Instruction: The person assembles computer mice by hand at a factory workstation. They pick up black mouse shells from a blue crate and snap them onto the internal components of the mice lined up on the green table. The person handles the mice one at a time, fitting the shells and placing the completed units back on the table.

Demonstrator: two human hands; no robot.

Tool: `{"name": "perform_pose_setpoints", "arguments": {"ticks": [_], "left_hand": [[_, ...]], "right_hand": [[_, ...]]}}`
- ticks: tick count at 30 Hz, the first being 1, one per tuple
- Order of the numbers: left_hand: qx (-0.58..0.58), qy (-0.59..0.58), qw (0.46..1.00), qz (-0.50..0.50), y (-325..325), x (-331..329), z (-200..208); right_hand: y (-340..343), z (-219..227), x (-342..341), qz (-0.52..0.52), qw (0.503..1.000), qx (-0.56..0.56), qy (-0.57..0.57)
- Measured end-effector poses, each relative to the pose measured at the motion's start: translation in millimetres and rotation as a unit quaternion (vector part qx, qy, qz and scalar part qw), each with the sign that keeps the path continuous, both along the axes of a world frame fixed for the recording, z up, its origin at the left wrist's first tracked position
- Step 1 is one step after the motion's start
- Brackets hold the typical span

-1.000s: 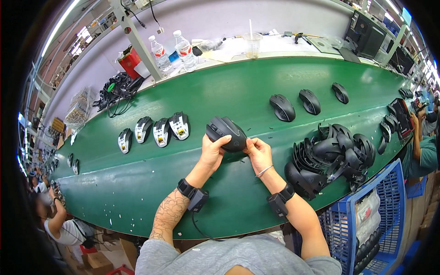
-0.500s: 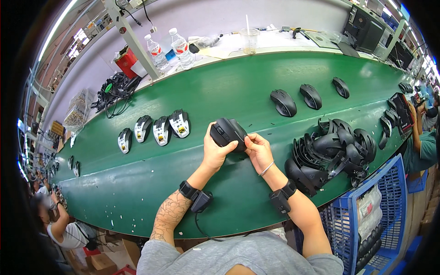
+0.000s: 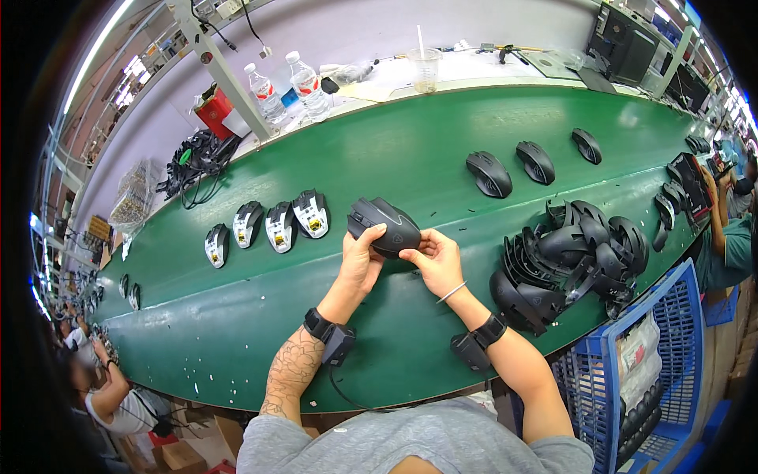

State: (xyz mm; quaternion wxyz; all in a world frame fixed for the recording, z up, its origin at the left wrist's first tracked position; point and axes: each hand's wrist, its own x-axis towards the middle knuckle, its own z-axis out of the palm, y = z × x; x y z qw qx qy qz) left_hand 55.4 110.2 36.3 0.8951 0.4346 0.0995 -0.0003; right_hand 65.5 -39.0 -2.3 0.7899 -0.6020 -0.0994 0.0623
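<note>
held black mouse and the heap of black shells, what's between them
The head view shows the right hand at the mouse, then a stretch of green work surface before the heap.

One left hand (image 3: 361,261) and one right hand (image 3: 438,265) are gripping one black mouse (image 3: 384,229). Left of the grip, four part-white mice (image 3: 280,227) are lying side by side, and two more are lying much farther left. Ahead and right of the grip, three all-black mice (image 3: 535,163) are resting. Nearer on its right, one heap of black shells (image 3: 584,245) is lying, overlapping too much for counting. Beyond the grip, two bottles (image 3: 308,88) and one cup (image 3: 425,73) are standing.
</note>
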Motion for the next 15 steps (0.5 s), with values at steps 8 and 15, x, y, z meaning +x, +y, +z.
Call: {"name": "perform_pose_setpoints", "arguments": {"ticks": [8,15], "left_hand": [[0.034,0.006,0.999,0.018,-2.5,0.5,-4.0],[-0.028,0.083,0.996,0.029,2.4,3.1,4.2]], "right_hand": [[-1.1,6.6,-0.3,-0.009,1.000,-0.023,-0.003],[-7.3,14.7,0.7,-0.030,0.974,-0.165,-0.153]]}}
